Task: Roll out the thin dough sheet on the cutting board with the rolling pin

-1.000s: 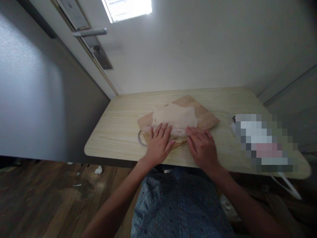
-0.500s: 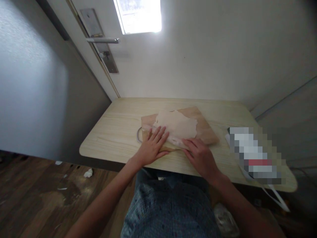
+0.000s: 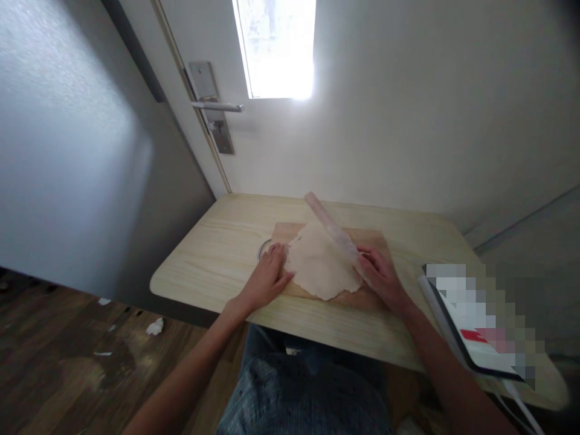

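A thin, ragged-edged sheet of dough [image 3: 319, 263] lies flat on a wooden cutting board [image 3: 374, 237] with a metal handle [image 3: 263, 249] at its left end. My right hand [image 3: 378, 275] grips the near end of a pale rolling pin [image 3: 330, 225], which slants over the dough's far right part, its far end pointing away to the left. Motion blurs the pin slightly, and I cannot tell whether it touches the dough. At the board's left side my left hand [image 3: 268, 275] rests with its fingers stretched out by the dough's edge, holding nothing.
The board sits on a light wood table [image 3: 199, 254] against a white door with a metal handle [image 3: 217, 107]. At the right lies a tablet [image 3: 475, 338], partly pixelated, with a white cable [image 3: 521, 399]. White scraps [image 3: 154, 327] litter the floor at left.
The rolling pin, earlier lying across the dough under both hands, now slants in my right hand alone. My left hand has moved to the board's left edge. More dough shows, and the view has shifted.
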Demonstrator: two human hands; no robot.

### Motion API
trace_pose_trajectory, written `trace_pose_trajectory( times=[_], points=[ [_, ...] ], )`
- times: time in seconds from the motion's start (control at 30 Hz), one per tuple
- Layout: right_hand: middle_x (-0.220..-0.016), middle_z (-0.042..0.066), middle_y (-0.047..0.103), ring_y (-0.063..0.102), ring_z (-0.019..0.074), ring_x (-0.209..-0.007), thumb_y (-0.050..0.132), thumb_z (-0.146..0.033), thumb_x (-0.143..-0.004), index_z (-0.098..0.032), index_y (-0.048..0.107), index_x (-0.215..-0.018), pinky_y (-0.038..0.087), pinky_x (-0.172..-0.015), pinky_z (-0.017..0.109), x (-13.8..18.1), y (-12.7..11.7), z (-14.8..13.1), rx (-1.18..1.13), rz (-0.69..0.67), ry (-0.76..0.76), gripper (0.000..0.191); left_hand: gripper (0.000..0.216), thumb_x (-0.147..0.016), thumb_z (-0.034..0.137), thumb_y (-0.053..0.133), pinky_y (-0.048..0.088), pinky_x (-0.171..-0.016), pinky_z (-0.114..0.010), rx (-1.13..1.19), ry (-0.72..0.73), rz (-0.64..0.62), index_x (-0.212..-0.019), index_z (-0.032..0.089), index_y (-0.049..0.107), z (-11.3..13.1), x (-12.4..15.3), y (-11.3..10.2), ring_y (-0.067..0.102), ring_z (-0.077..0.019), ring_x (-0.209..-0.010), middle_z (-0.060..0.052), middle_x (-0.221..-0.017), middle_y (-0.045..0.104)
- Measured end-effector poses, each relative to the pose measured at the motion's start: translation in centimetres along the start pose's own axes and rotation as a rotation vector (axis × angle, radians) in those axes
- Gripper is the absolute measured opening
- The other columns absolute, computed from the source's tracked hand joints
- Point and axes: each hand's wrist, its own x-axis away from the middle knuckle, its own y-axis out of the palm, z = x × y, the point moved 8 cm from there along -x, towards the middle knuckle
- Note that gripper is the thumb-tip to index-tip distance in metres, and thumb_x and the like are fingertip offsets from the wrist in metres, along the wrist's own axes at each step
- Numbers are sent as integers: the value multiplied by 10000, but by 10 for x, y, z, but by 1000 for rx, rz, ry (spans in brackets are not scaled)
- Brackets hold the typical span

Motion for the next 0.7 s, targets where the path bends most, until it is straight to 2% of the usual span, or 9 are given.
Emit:
trace_pose_trajectory(
  times=[0.07, 0.17, 0.33, 0.5, 0.7],
  points=[
    [-601, -42, 508, 456, 95, -464, 473, -513, -775, -184, 498, -960, 366, -423, 222, -3, -4, 9, -86, 68, 63, 378, 603, -850, 353, 411, 229, -1070, -481, 69, -34, 18, -1326, 15, 263, 0, -5, -3, 260, -295, -1314, -244, -1382, 323],
    [-567, -51, 510, 459, 93, -442, 496, -516, -759, -188, 501, -935, 368, -407, 218, -2, -6, 12, -148, 130, 80, 373, 604, -829, 352, 438, 256, -1062, -467, 158, -44, 28, -1326, 54, 270, 2, -17, -5, 331, -280, -1277, -217, -1372, 351],
    [-617, -40, 538, 474, 87, -470, 515, -488, -764, -190, 515, -972, 386, -424, 214, 2, -4, 13, -213, 121, 67, 363, 566, -819, 329, 445, 247, -1070, -443, 257, -77, 64, -1317, 106, 295, 6, -36, 0, 349, -256, -1270, -173, -1375, 367],
    [-632, -36, 539, 484, 91, -477, 514, -499, -758, -195, 522, -960, 406, -429, 221, 3, -3, 13, -211, 118, 81, 365, 575, -792, 340, 501, 244, -1066, -450, 328, -125, 110, -1287, 101, 335, 1, -40, 3, 356, -261, -1262, -176, -1363, 390],
    [-640, -25, 549, 478, 86, -477, 530, -509, -742, -187, 535, -941, 404, -421, 215, 3, -3, 9, -218, 110, 87, 379, 565, -791, 337, 516, 338, -1013, -422, 504, -155, 124, -1285, 136, 331, -6, -42, 4, 427, -241, -1216, -158, -1332, 434]
  ],
)
